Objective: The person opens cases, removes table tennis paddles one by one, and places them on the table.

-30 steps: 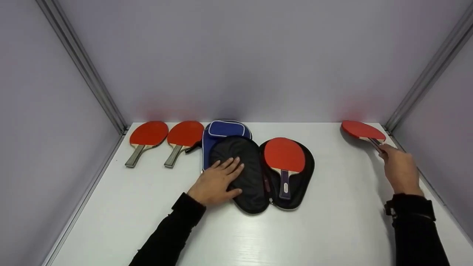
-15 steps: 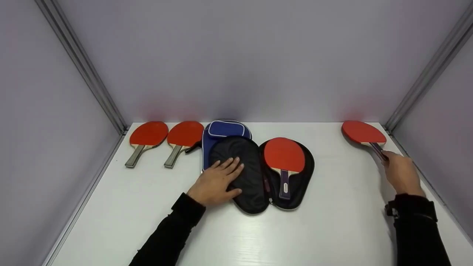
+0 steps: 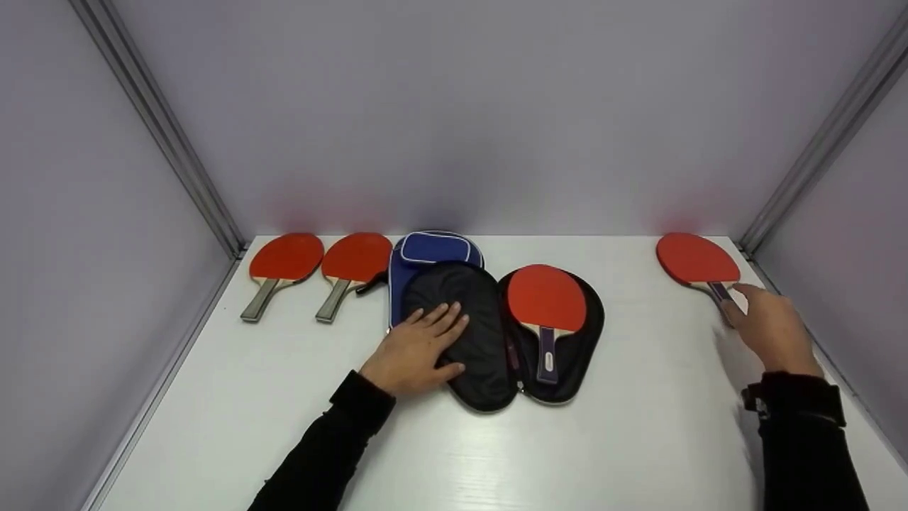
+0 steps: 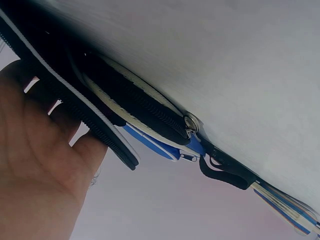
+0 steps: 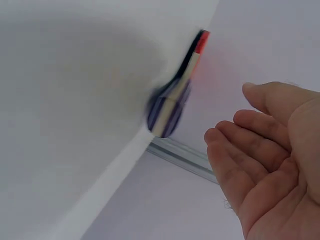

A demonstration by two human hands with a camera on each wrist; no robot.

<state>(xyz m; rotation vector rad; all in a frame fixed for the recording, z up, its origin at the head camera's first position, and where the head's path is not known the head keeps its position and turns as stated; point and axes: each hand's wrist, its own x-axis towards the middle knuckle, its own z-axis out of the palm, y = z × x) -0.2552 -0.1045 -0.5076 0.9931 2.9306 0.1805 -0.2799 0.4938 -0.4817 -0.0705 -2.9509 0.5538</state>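
My left hand [image 3: 415,355] rests with straight, spread fingers on the flipped-back cover of a black paddle case [image 3: 479,383]. In the case's other half lies a red table tennis paddle [image 3: 546,298], its dark purple handle toward me. At the far right, another red paddle [image 3: 699,259] lies on the table. My right hand [image 3: 773,330] is beside that paddle's handle [image 5: 167,112], and the right wrist view shows the fingers loosely bent, apart from it and holding nothing. Part of a blue case [image 3: 435,247] sticks out from beneath the black cover.
Two red paddles with grey handles lie at the left: an outer paddle [image 3: 287,257] and an inner paddle [image 3: 356,257]. A black strap [image 3: 371,284] reaches from the blue case toward the inner one. Walls enclose the white table [image 3: 468,465] at the back and sides.
My right hand has lowered the far-right paddle from a tilt to flat on the table and let go of its handle. The left hand has stayed on the black cover.
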